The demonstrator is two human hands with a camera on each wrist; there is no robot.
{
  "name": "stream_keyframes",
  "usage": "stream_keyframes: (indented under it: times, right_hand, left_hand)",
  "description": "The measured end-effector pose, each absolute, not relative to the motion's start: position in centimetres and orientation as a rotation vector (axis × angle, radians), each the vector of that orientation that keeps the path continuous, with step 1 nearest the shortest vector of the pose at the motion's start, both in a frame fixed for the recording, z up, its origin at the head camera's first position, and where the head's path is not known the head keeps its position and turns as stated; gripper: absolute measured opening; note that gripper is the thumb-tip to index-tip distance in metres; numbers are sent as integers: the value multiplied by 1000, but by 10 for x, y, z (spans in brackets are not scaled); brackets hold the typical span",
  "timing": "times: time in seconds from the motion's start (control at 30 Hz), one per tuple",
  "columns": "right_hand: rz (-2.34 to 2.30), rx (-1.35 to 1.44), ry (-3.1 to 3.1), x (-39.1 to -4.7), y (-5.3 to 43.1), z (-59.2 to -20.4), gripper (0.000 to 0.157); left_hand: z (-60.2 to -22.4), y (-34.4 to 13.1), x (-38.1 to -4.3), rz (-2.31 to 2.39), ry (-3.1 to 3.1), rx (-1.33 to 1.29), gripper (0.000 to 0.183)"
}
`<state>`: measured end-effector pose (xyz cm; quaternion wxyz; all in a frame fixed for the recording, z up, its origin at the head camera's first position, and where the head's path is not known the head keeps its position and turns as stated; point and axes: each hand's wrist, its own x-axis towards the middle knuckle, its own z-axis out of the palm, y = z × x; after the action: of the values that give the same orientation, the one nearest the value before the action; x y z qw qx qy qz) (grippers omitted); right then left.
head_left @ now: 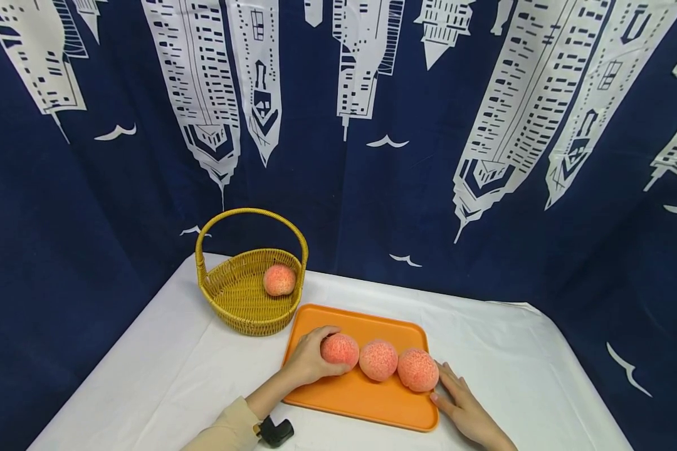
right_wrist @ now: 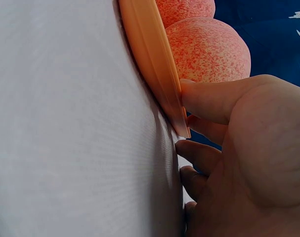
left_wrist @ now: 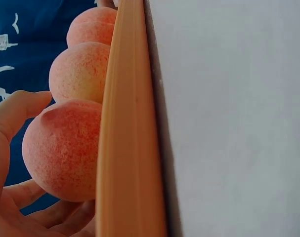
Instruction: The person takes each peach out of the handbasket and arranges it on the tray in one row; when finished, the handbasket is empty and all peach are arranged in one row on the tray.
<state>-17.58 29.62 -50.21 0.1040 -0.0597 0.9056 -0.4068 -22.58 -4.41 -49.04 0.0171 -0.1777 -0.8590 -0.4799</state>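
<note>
Three pinkish-red peaches stand in a row on an orange tray (head_left: 367, 406). My left hand (head_left: 309, 358) holds the left peach (head_left: 341, 352), thumb on its near side and fingers on its far side, as the left wrist view also shows. Beside it are the middle peach (head_left: 378, 361) and the right peach (head_left: 419, 370). At the tray's right edge, my right hand (head_left: 467, 410) rests with fingers loosely extended next to the right peach. Its thumb (right_wrist: 204, 98) meets the tray rim in the right wrist view, and its lower fingers lie along the white cloth.
A yellow wicker basket (head_left: 242, 322) with a tall arched handle stands behind the tray to the left. One peach (head_left: 279, 280) lies inside it. White cloth (head_left: 146, 382) covers the table, and a navy curtain (head_left: 338, 219) with white building prints hangs behind.
</note>
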Motion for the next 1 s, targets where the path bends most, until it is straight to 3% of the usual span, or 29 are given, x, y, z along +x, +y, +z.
stream_keyframes:
  times: [0.23,0.47,0.7,1.0]
  right_hand:
    - [-1200,-169,2662,-174,296,-503,70]
    - [-1188,-173,2670,-173,296,-504,70]
    - [-1171,-165,2669,-174,297,-502,70]
    - [-1179,-193,2679,-176,296,-501,69]
  left_hand:
    - [-481,-50,-227,-1447,-2604,-550,72]
    - [-444,-81,-232,-1477,-2432,-434,61]
    - [-423,-135,-270,-1502,-2370,-123,60]
    - [-435,-171,-322,-1562,-2511,49,70]
